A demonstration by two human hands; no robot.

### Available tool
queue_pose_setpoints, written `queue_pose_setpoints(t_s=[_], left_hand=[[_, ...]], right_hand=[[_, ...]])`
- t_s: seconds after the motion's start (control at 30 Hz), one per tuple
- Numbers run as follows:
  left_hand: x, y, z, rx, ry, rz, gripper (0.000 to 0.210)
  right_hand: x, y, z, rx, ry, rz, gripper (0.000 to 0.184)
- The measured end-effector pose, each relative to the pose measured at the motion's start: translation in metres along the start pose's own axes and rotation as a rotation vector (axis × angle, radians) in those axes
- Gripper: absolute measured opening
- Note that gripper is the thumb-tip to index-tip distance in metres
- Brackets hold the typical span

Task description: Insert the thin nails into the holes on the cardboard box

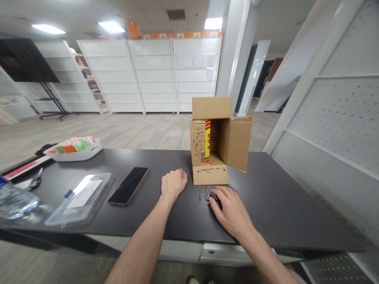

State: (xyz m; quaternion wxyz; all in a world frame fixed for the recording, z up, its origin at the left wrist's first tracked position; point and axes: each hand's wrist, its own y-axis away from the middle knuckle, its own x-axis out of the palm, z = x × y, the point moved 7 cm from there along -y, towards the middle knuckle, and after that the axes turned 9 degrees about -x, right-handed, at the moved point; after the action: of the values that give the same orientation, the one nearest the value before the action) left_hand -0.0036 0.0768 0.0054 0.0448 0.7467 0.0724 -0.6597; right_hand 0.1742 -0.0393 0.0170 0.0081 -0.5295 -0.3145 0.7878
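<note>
Thin metal rods [205, 193], shiny, approx parallel, on blk table [284, 201] just in front of cardboard box [223, 142]. R hand [231, 207] at rods, can't tell if gripping; L hand [174, 182] curled into fist nearby. Box: flaps out, bottom flap w/ small holes, red/yel tape. Clear case [99, 189]: white paper. White tray [81, 156]: pink/green/orange stuff.

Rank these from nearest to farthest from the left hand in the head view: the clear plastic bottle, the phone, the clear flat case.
From the left hand:
1. Phone: just to its left, lying on the tabletop.
2. Clear flat case: further left, beyond the phone.
3. Clear plastic bottle: farthest left, partly cut off by the picture's edge.
</note>
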Motion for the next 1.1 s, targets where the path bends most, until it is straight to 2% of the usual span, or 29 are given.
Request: queue_pose_setpoints(t_s=[0.47, 0.9, 1.1], left_hand=[[0.0016, -0.0005, 0.0004, 0.008, 0.006, 0.001, 0.046], [-0.0009, 0.001, -0.0002, 0.015, 0.011, -0.013, 0.044], [-0.0006, 0.0012, 0.0001, 0.004, 0.001, 0.011, 0.045]], right_hand=[[-0.0012, 0.0011, -0.0019, 0.015, 0.012, -0.024, 0.02], [-0.0001, 0.0005, -0.0037, 0.052, 0.029, 0.015, 0.019], [0.0007, 0.0008, -0.0011, 0.015, 0.026, 0.015, 0.019]])
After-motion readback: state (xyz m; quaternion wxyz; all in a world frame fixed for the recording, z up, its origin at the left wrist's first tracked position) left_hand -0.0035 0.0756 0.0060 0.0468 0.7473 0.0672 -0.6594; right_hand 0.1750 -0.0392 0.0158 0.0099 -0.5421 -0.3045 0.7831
